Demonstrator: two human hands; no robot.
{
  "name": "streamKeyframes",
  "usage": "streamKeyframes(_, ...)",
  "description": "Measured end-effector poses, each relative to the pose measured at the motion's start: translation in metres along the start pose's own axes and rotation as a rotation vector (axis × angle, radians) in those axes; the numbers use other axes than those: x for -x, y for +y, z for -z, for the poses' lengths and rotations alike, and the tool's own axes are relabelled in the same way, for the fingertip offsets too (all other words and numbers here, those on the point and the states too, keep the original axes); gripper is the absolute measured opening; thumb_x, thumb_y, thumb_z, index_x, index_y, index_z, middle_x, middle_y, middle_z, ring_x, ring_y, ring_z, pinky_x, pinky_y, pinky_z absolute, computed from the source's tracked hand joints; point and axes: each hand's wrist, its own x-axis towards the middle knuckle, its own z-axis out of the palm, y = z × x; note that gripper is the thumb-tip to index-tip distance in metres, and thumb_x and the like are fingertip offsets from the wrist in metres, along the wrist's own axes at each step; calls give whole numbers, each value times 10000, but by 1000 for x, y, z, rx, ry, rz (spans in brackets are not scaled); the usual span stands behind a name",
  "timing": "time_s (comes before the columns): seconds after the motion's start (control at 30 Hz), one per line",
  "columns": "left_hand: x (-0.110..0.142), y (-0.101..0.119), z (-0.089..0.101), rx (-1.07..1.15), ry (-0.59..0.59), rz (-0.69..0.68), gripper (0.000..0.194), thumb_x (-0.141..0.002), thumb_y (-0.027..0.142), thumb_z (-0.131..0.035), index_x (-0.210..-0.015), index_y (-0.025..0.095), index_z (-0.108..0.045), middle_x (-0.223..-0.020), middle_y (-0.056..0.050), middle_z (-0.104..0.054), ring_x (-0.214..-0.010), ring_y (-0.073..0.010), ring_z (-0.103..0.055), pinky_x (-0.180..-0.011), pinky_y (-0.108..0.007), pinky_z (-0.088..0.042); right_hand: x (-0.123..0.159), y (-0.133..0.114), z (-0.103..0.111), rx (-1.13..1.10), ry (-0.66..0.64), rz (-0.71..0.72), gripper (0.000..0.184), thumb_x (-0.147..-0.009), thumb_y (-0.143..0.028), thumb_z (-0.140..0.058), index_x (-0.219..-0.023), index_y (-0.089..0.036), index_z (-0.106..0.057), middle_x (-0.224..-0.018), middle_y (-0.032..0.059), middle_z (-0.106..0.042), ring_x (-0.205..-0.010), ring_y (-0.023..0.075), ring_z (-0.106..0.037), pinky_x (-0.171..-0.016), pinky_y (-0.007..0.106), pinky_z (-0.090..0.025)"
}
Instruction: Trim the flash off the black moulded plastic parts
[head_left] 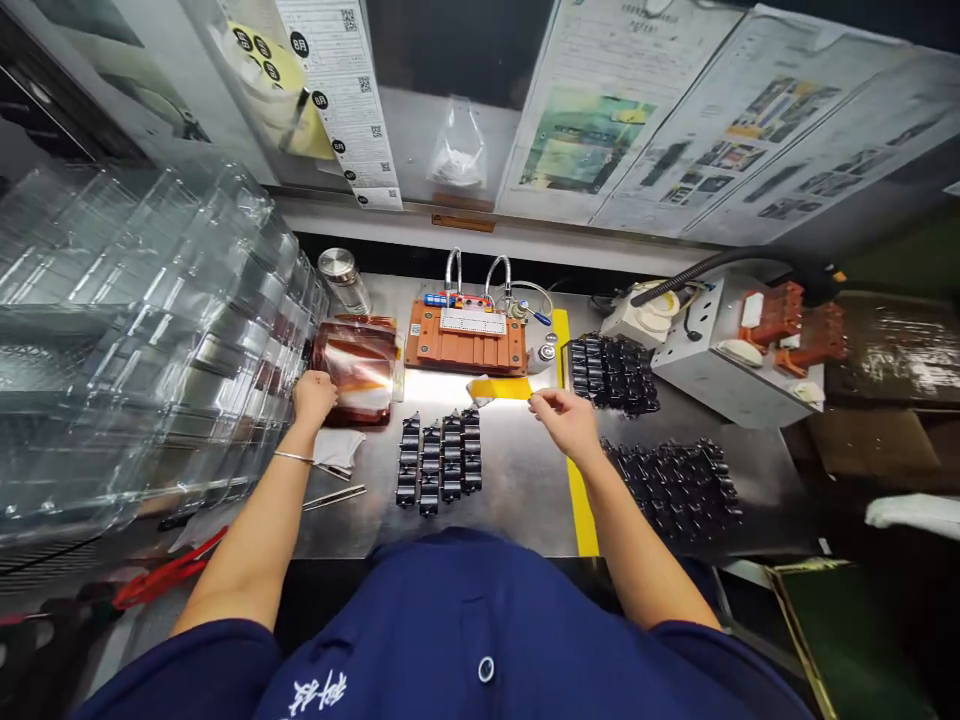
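My left hand (315, 398) is closed, fingers curled, at the left edge of a stack of glossy brown see-through sheets (358, 375). Whatever it grips there is hidden. My right hand (564, 418) has thumb and forefinger pinched together at the right end of a yellow strip (502, 388); whether anything is between the fingertips is too small to tell. Just beyond the strip sits an orange-brown fixture (465, 345) with a white perforated bar (472, 321) across it. Several rows of black parts (439, 462) lie on the metal table between my arms.
Clear plastic trays (150, 350) are piled high at the left. Tweezers (334, 497) and a white cloth (339, 450) lie by my left forearm. More black parts (611, 372) lie at the right, near a grey metal box (739, 350). A lidded jar (345, 280) stands behind the sheets.
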Motion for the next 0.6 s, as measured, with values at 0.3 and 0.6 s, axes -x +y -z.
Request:
streamKeyframes(0.3,27,57,-58,-114,-228,-598,484,-842,385,-543,-1225,92,-585,-1339,-244,-556,-1299,-362,-473,-1112,-526,-330,-36,-1,-5,390,-558,312,217,-817,-180,-557,-896,-216,-756,-921,65,-763,-821,200,-686,-765,310,-502)
streamKeyframes(0.6,18,114,-142,483,-1235,134,605,-799,694,-568,-988,132,-690,-1009,-191,-727,-855,-264,-720,-682,-368,-591,-114,50,-52,-559,51,-443,190,-637,-292,-748,-744,-170,-648,-623,4,-674,-604,146,-646,-618,277,-548)
